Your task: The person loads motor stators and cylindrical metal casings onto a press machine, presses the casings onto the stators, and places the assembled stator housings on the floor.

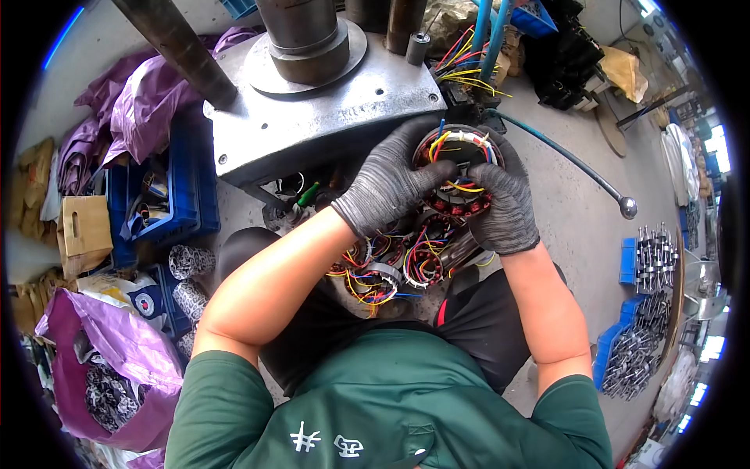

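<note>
Head view: a round motor stator with coloured wires is gripped from both sides by the gloved left hand and right hand, fingers clamped on it, just beside the grey press base's front edge, above a pile of stators.

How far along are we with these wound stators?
In hand: both gloved hands, left hand and right hand, grip one stator by the press base. A pile of stators with loose coloured wires lies between the knees; which of them are finished can't be told.
</note>
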Available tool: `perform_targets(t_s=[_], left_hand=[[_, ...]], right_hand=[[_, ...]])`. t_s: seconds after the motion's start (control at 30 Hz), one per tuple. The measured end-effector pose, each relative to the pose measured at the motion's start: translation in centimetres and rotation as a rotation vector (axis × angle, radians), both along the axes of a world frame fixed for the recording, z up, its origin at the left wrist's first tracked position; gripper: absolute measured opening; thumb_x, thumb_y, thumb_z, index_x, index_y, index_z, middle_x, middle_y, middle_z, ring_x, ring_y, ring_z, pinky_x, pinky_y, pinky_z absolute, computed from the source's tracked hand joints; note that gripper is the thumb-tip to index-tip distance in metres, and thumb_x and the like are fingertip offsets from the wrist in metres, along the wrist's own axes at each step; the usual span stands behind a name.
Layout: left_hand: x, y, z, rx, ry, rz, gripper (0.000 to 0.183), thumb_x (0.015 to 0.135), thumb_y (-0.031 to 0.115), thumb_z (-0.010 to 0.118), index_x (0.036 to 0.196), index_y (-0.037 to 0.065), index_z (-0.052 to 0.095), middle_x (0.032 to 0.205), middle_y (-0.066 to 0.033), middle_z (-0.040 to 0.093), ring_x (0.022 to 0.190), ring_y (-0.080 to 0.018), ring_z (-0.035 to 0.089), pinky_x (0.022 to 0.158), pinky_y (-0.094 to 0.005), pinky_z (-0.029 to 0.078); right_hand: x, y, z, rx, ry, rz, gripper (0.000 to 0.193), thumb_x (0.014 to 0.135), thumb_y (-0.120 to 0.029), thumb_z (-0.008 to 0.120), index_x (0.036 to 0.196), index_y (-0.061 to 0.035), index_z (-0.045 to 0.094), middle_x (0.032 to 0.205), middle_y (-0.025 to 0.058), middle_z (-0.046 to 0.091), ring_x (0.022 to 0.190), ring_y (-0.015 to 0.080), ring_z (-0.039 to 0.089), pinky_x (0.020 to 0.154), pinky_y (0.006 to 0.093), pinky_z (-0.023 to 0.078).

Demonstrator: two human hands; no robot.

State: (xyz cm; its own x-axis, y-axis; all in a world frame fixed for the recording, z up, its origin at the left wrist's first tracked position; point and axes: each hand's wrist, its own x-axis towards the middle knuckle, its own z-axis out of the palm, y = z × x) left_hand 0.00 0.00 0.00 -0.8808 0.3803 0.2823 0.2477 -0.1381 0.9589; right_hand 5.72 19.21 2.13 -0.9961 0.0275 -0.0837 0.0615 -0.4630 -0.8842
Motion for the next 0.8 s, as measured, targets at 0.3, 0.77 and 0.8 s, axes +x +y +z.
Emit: perform_targets(t_s=[0.3,0.77,0.8], left_hand=[[0.2,-0.5,0.2,-0.297,-0.147,0.071,0.044,0.093,0.012,0.074,0.131,-0.001,0.058,0.116,-0.0124,0.071,0.108,-0.0157,0.066,0.097,-0.0333,0.055],[1.0,0.3,0.3,-0.225,-0.109,0.223,0.058,0.084,0.024,0.081,0.129,-0.001,0.054,0.117,-0.0237,0.070,0.112,-0.0352,0.070,0.097,-0.0411,0.055],[1.5,0.1,1.4,-0.285,-0.085,0.213,0.063,0.082,0.025,0.083,0.130,-0.002,0.054,0.118,-0.0238,0.070,0.112,-0.0351,0.070,0.096,-0.0410,0.055]], right_hand=[[-0.2,-0.1,1.5,0.321,0.110,0.021,0.085,0.090,-0.039,0.076,0.155,-0.0012,0.037,0.142,0.0146,0.058,0.131,0.0260,0.055,0.114,0.0416,0.045],[-1.6,-1.5,-3.3,0.458,-0.006,-0.119,0.054,0.095,-0.018,0.077,0.141,-0.0021,0.052,0.125,0.0110,0.067,0.112,0.0180,0.065,0.098,0.0325,0.054],[-2.3,-1.5,-4.0,0.525,-0.004,-0.180,0.049,0.093,-0.013,0.077,0.136,-0.0017,0.057,0.118,0.0110,0.070,0.107,0.0191,0.067,0.095,0.0327,0.055]])
